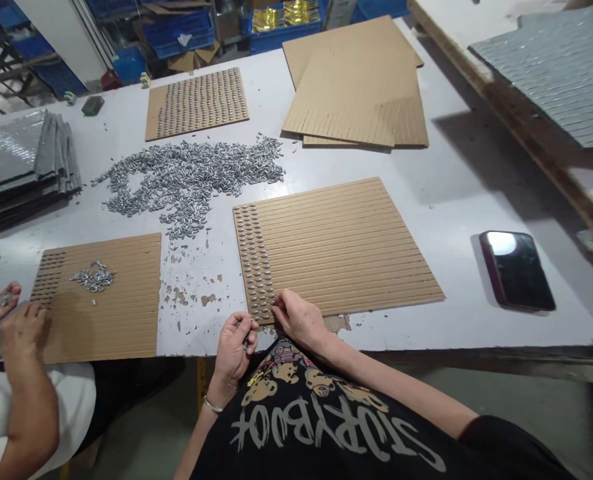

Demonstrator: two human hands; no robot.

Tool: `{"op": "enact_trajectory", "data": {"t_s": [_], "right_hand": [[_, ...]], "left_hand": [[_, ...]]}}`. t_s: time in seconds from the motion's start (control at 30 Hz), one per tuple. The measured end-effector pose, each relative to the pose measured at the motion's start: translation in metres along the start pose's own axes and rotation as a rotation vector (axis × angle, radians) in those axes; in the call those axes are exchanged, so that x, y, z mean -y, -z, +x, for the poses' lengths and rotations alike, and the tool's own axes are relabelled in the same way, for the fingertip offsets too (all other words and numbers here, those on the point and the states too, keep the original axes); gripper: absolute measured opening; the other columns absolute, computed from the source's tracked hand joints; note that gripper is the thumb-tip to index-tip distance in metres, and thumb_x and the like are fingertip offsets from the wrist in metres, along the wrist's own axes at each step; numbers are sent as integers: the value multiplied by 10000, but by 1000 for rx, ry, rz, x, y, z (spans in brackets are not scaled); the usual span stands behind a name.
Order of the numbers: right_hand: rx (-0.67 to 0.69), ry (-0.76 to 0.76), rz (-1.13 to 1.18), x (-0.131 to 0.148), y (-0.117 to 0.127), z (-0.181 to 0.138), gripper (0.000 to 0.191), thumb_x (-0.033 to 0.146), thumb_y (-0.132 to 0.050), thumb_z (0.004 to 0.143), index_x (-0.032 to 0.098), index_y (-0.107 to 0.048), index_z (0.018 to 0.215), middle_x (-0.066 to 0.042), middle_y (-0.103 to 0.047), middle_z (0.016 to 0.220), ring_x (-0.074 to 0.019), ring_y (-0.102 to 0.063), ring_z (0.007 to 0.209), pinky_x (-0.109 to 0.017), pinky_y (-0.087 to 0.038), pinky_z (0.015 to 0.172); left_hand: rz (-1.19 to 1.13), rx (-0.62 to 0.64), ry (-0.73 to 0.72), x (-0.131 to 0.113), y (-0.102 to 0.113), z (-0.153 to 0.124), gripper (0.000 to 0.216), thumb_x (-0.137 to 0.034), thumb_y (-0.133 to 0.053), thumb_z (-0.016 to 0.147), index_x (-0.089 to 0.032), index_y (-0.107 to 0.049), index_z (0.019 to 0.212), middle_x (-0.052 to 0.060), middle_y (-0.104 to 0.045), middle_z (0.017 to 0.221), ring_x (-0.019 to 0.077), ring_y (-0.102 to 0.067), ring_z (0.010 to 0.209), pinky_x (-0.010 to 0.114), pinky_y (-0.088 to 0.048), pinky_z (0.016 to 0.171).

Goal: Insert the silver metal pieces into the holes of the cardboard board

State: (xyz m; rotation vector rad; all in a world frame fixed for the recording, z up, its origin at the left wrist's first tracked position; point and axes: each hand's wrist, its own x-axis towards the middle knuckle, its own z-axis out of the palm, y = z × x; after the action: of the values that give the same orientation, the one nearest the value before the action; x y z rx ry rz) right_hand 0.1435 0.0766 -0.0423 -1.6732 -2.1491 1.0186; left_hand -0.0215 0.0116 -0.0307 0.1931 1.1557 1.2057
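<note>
A slotted cardboard sheet lies before me, with columns of small silver spindle-shaped metal pieces set along its left side. My left hand is by the sheet's near left corner, palm up, fingers curled around a few of the same pieces. Pinched together, the fingers of my right hand touch the sheet at the near end of the rightmost column. Whatever is between those fingertips is hidden. A large loose heap of silver pieces spreads over the table beyond the sheet's left corner.
On the left, a co-worker's hands work at another slotted sheet bearing a small pile of pieces. A filled sheet and stacked cardboard sheets lie farther back. A phone rests at right; grey wrapped bundles stand far left.
</note>
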Motion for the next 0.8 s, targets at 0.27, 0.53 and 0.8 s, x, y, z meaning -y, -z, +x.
{"op": "enact_trajectory", "data": {"t_s": [0.27,0.53,0.8], "right_hand": [[45,370,364,10,18,-17,135,279,-497,938,201,-607,937,-47,-640,859,-163,-586,793,-267,-443,716],[101,298,353,1,15,-23,100,225,-523,912,191,-583,838,-27,-633,788,-150,-578,725,-253,-428,656],[208,320,423,1,25,-29,48,218,-553,874,192,-589,858,-5,-632,729,-126,-558,636,-224,-411,589]], "left_hand": [[5,26,126,3,-15,-3,359,-419,-762,695,-132,-572,796,-43,-528,596,1,-324,387,144,-160,340],[196,59,149,17,-16,-4,372,-488,-719,716,-160,-552,767,-89,-433,421,23,-274,303,176,-154,335],[307,25,170,21,-9,-7,385,-455,-779,651,-116,-602,684,-18,-561,539,25,-367,401,175,-238,395]]}}
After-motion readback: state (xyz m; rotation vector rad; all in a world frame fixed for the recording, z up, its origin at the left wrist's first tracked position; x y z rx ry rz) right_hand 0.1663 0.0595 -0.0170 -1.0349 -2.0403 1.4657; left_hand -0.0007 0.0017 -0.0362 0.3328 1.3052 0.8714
